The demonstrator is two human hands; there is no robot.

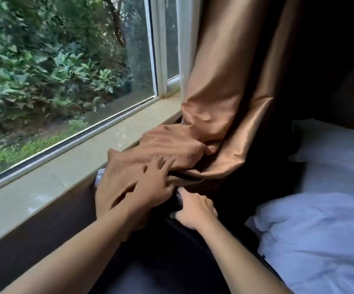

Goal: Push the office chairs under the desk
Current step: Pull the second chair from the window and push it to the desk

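Head view: both hands [171,196] gather curtain [224,81].

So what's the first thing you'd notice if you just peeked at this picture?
Probably the shiny brown curtain hanging in the middle, bunched up low where the left hand presses flat on its folds and the right hand pinches something beside it. Next, the big window on the left full of green leafy plants, and the white bedding on the right. No chairs or desk show.
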